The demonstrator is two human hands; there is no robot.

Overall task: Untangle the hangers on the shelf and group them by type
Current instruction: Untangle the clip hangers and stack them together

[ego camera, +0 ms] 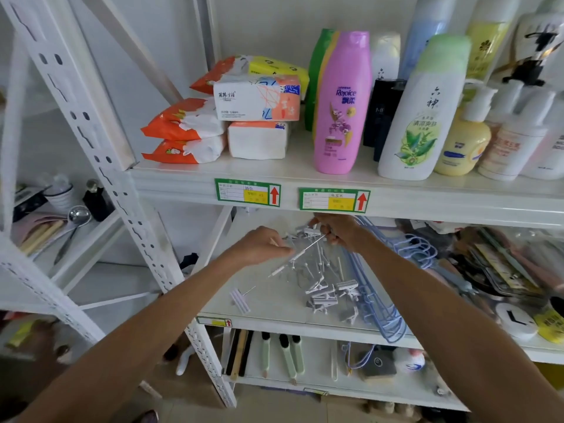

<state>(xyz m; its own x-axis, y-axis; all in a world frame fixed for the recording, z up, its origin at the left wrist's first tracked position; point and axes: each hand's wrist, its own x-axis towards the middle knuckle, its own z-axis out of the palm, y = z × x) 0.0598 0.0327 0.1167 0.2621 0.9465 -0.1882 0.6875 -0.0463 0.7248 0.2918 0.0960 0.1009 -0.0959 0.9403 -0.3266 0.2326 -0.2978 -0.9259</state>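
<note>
A tangled heap of pale grey clip hangers [328,288] lies on the middle shelf [274,312]. To its right rests a stack of light blue wire hangers [375,288], hooks pointing back right. My left hand [262,245] pinches one end of a thin metal rod of a clip hanger [300,254]. My right hand [335,228] grips the other end of the tangle, near the clips at the back. One loose grey clip [239,300] hangs from a rod near the shelf's front left.
The shelf above holds tissue packs [256,97] and shampoo bottles [341,102]. Packaged goods [500,264] crowd the middle shelf's right side. Brushes [287,355] lie on the shelf below. A white perforated upright [128,209] stands at the left.
</note>
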